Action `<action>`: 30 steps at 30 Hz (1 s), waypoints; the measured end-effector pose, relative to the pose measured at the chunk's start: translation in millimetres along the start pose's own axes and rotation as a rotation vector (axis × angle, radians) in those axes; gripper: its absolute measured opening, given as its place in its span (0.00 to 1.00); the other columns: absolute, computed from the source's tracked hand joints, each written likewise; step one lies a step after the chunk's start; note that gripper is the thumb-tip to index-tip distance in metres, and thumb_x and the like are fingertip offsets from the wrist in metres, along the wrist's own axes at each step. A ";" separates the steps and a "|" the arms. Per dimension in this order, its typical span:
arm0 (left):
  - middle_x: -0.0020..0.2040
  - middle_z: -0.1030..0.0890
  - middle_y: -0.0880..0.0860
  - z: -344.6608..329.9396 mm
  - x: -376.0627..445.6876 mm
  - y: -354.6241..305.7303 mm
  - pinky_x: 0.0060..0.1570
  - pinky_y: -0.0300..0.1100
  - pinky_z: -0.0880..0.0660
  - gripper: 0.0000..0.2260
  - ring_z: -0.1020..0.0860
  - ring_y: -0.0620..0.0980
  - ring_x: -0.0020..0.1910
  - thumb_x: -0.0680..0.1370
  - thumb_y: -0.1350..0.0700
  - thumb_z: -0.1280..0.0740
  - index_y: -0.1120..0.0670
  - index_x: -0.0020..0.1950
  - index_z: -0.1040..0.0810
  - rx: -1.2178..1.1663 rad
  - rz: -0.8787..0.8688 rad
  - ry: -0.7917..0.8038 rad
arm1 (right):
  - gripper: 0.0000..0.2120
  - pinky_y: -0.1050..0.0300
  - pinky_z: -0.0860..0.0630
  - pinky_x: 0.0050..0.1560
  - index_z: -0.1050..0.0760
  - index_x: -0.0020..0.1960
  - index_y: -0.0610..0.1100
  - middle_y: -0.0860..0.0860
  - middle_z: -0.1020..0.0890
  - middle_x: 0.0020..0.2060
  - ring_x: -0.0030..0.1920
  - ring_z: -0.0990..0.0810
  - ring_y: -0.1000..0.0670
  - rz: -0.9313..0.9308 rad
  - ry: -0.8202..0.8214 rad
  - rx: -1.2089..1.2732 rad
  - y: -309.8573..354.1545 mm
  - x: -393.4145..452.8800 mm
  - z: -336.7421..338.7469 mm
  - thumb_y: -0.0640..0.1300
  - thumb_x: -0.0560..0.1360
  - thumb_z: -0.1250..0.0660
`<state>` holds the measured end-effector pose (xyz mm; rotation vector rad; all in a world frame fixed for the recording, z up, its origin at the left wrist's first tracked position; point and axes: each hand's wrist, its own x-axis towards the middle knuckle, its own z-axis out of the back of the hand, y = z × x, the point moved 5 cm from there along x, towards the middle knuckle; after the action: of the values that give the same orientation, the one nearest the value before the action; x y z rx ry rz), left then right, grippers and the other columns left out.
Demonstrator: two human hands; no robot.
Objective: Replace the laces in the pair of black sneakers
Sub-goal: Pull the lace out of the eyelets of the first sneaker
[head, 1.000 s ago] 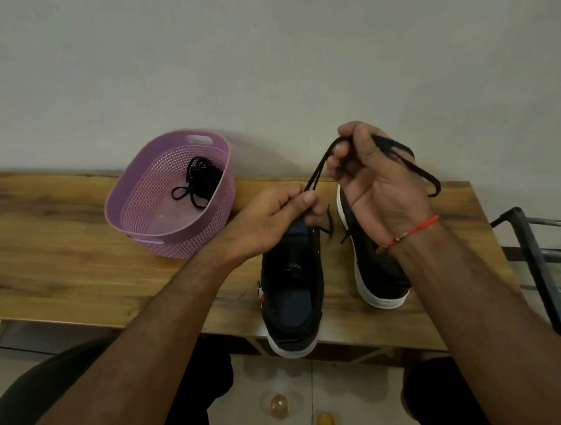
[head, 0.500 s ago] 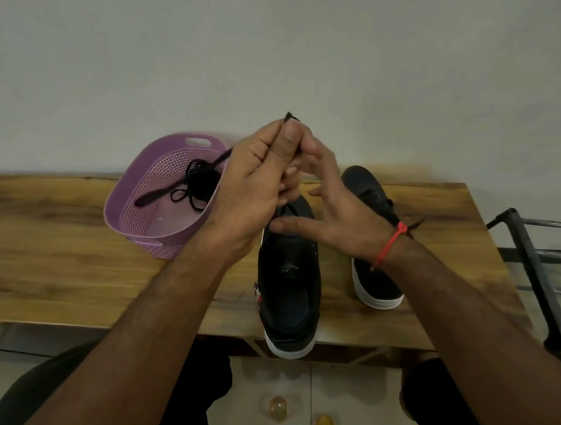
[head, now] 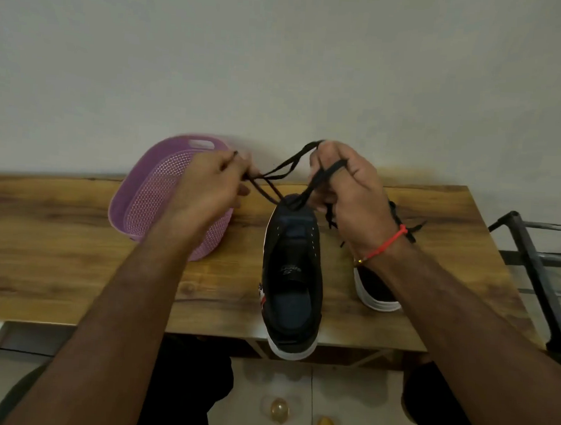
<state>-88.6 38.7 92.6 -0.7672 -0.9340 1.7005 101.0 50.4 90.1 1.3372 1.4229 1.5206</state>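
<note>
A black sneaker with a white sole [head: 293, 278] stands on the wooden table [head: 56, 257], heel toward me and hanging over the front edge. A black lace [head: 283, 169] runs up from its toe end. My left hand [head: 208, 188] pinches one end of the lace above the basket. My right hand [head: 349, 187] grips the other strands, looped over its fingers. The second black sneaker [head: 377, 292] sits to the right, mostly hidden behind my right wrist, with its own lace ends sticking out.
A purple perforated basket [head: 135, 203] stands on the table at the left, partly behind my left hand. A dark metal rack [head: 532, 260] stands to the right of the table. A plain wall is close behind. My knees are under the table's front edge.
My hands were together high above the sneaker's toe; they have now drawn apart, left over the basket and right above the sneakers, stretching the lace between them.
</note>
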 end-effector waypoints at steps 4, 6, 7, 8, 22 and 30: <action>0.58 0.22 0.54 -22.8 -9.7 -12.2 0.60 0.46 0.26 0.14 0.24 0.49 0.57 0.85 0.48 0.40 0.50 0.48 0.18 0.356 -0.310 -0.033 | 0.15 0.46 0.47 0.31 0.32 0.38 0.44 0.40 0.43 0.31 0.31 0.45 0.41 0.018 0.015 0.141 8.4 2.1 -5.0 0.47 0.83 0.43; 0.58 0.21 0.52 -42.0 -19.8 -22.3 0.63 0.40 0.27 0.14 0.24 0.41 0.58 0.85 0.53 0.41 0.46 0.42 0.22 0.013 -0.261 0.109 | 0.16 0.49 0.45 0.31 0.33 0.37 0.45 0.44 0.42 0.30 0.31 0.44 0.42 0.000 0.045 0.204 7.7 0.1 -7.2 0.47 0.83 0.43; 0.52 0.19 0.51 -54.1 -26.1 -23.3 0.60 0.40 0.26 0.16 0.22 0.40 0.53 0.85 0.54 0.43 0.47 0.40 0.22 -0.200 -0.167 0.203 | 0.16 0.53 0.42 0.31 0.33 0.37 0.44 0.46 0.41 0.30 0.31 0.43 0.45 -0.017 0.048 0.248 7.4 -0.9 -7.4 0.47 0.83 0.43; 0.46 0.18 0.51 -67.6 -33.1 -23.4 0.57 0.44 0.24 0.18 0.21 0.44 0.48 0.85 0.54 0.45 0.49 0.40 0.21 -0.425 -0.060 0.297 | 0.15 0.56 0.40 0.31 0.33 0.38 0.44 0.46 0.40 0.31 0.30 0.41 0.48 -0.043 0.045 0.302 6.5 -1.3 -6.8 0.47 0.82 0.42; 0.39 0.17 0.54 -102.2 -47.7 20.4 0.39 0.41 0.25 0.17 0.21 0.50 0.36 0.83 0.49 0.45 0.56 0.48 0.21 -1.088 0.673 0.555 | 0.18 0.50 0.29 0.53 0.18 0.51 0.53 0.52 0.26 0.49 0.50 0.31 0.49 0.200 0.389 -1.291 21.7 -11.3 -10.8 0.52 0.70 0.44; 0.37 0.23 0.49 -43.1 -6.0 26.4 0.19 0.33 0.36 0.08 0.30 0.43 0.24 0.84 0.53 0.38 0.51 0.45 0.27 -0.331 0.211 0.279 | 0.08 0.56 0.27 0.48 0.21 0.48 0.49 0.52 0.25 0.46 0.46 0.27 0.53 0.044 0.209 -1.023 -11.7 -7.4 11.1 0.48 0.80 0.38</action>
<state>-63.1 37.5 48.6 -1.3277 -0.9749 1.5799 111.4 49.1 75.8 0.5794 0.5124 2.0283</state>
